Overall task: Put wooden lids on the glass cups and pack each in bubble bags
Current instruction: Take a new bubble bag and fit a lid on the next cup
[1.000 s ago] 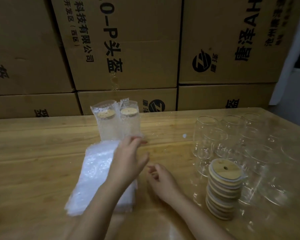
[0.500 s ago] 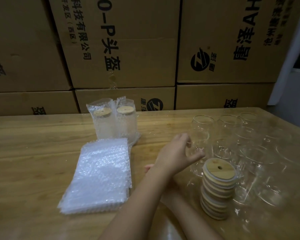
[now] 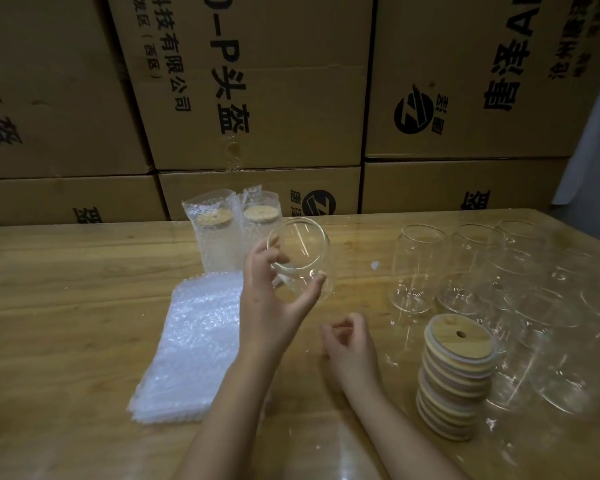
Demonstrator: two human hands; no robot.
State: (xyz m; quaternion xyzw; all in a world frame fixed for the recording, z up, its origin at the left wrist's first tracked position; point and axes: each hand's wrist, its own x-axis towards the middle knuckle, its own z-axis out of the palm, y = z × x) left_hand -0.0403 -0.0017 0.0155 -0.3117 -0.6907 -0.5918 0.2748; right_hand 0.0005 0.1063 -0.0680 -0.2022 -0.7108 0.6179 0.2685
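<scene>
left hand [image 3: 271, 299]: fingers and thumb wrapped round the glass cup [image 3: 302, 258], held up, tilted, mouth facing the camera.
right hand [image 3: 350, 344]: loosely curled, seemingly empty (fingertips blur).
lids [image 3: 458, 375]: stack stands just right of the right hand, the nearer one.

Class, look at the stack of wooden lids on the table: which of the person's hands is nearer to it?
Right. The right hand is just left of the lid stack; the left hand is farther left, raised, holding a glass cup.
</scene>
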